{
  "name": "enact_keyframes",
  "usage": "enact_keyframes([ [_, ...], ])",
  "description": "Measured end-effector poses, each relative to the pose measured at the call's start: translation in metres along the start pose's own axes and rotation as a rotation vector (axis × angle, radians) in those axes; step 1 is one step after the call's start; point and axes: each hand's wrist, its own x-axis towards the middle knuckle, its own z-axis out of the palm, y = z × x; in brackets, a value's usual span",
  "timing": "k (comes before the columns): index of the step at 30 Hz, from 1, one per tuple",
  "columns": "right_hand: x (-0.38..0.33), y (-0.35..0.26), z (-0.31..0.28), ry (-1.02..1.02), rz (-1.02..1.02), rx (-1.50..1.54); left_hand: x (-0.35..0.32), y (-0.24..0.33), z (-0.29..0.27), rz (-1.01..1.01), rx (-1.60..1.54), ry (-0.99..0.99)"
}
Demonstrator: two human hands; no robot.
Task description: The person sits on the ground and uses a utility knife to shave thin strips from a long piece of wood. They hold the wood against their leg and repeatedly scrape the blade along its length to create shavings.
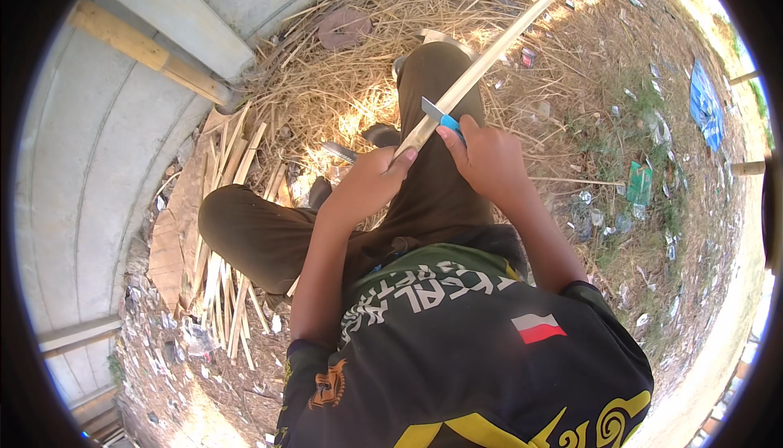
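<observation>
My left hand [371, 180] grips the near end of a long pale bamboo strip [497, 46] that slants up and to the right over my knee. My right hand [488, 157] holds a blue-handled knife [440, 115] with its blade laid against the strip just above my left thumb. Both hands sit close together above my brown trouser leg [436, 195]. The strip's far end reaches over the straw near the upper edge.
A pile of split bamboo strips [228, 228] lies at my left beside a grey concrete wall [98, 170] and a thick bamboo pole [147, 52]. Dry straw [342, 81] covers the ground ahead. Litter and a blue sheet [705, 105] lie at the right.
</observation>
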Motion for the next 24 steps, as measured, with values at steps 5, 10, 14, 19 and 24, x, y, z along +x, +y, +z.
enact_keyframes([
  [5, 0.000, -0.002, 0.005, 0.018, 0.034, -0.019, 0.001, 0.000, -0.001, -0.073, -0.136, -0.058],
  [10, 0.002, -0.007, 0.002, 0.000, 0.070, -0.044, 0.000, 0.000, -0.001, -0.050, -0.118, -0.055],
  [14, 0.003, -0.011, -0.001, -0.030, 0.094, -0.070, 0.000, -0.007, 0.001, -0.009, -0.130, -0.025],
  [19, 0.004, -0.013, -0.001, -0.024, 0.125, -0.070, -0.001, -0.010, 0.006, 0.051, -0.040, 0.057],
  [24, 0.003, -0.014, -0.002, -0.022, 0.131, -0.056, -0.005, -0.011, 0.008, 0.090, 0.004, 0.106],
])
